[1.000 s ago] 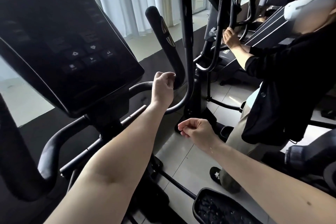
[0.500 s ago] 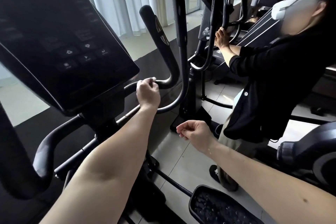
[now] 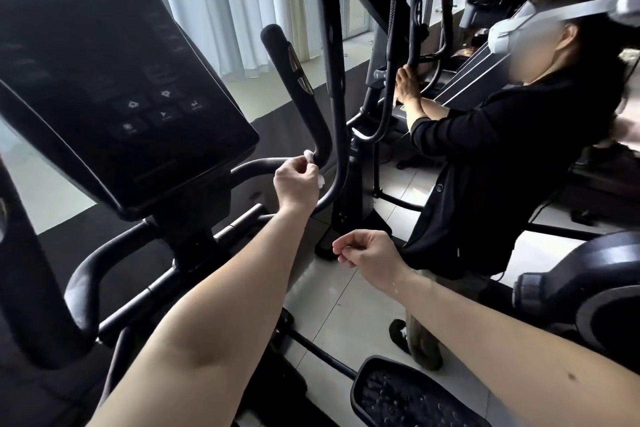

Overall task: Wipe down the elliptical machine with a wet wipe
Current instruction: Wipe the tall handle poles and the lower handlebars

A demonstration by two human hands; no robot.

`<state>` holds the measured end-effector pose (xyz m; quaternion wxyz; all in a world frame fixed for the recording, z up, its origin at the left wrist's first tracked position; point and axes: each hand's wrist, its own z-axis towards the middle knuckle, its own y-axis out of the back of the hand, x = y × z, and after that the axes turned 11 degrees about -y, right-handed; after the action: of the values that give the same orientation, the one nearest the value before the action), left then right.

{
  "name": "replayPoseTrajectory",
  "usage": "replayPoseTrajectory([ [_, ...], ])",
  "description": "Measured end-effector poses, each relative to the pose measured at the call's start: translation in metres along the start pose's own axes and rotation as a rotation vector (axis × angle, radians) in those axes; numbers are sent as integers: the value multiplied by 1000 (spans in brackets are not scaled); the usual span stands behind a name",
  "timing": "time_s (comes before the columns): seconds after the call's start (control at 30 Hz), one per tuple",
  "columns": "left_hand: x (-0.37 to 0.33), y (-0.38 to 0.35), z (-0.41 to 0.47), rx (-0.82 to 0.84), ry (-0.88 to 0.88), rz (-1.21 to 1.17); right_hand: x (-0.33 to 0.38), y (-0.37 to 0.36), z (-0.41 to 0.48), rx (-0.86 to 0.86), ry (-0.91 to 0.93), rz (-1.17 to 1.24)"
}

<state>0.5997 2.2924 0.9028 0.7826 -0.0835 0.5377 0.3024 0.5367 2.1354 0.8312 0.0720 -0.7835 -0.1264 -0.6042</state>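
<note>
At frame centre, the left hand (image 3: 294,182) is pinching the wet wipe (image 3: 309,155) against the handlebar (image 3: 313,121) bend; wrapping it fully round should be cleaning better. Lower down, the right hand (image 3: 369,251) is hanging loosely curled, seemingly empty.

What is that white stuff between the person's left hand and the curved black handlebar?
A bunched white wet wipe, gripped by the left hand at the bend of the handlebar; head view.
</note>
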Motion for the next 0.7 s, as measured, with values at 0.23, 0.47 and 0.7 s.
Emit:
replayPoseTrajectory([
  [0.23,6,10,-40,196,46,-92,47,-8,14,0,12,382],
  [0.47,-10,20,-37,338,-9,-113,68,-17,40,-79,22,547],
  [0.7,-7,27,-11,195,-16,248,109,-3,92,-397,257,200],
])
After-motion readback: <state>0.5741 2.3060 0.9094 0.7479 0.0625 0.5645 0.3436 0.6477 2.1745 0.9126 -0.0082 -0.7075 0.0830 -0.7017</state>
